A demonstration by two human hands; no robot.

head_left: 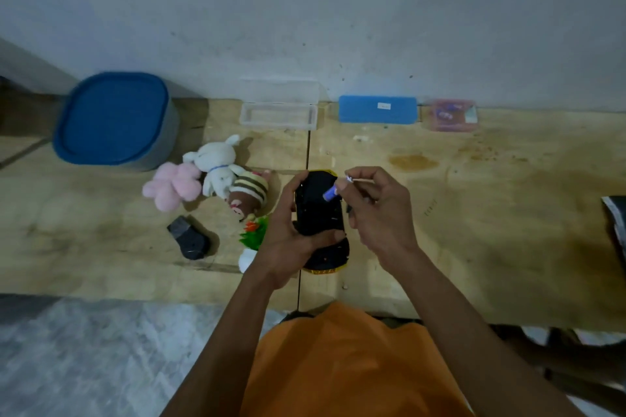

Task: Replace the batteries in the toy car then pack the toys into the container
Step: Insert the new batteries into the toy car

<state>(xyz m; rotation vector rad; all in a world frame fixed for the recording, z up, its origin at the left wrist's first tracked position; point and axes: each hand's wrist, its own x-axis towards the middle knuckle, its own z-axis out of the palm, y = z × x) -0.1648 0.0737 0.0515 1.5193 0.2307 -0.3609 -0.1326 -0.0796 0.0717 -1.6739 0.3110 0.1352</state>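
Observation:
The toy car (318, 210) lies upside down at the table's middle, black underside up, yellow body showing at both ends. My left hand (288, 234) grips it from the left side. My right hand (376, 210) holds a blue and silver battery (331, 192) by its upper end, tilted, its lower end at the car's underside. A small black cover piece (189, 237) lies on the table to the left. Soft toys lie left of the car: a pink one (172, 186), a white rabbit (216, 162), a striped brown one (247, 193) and a green-and-white one (254, 240).
A grey container with a blue lid (115, 118) stands at the back left. Along the wall are an open clear plastic box (277, 115), a blue case (377, 109) and a pink box (454, 115). A dark object (616, 217) pokes in at the right edge.

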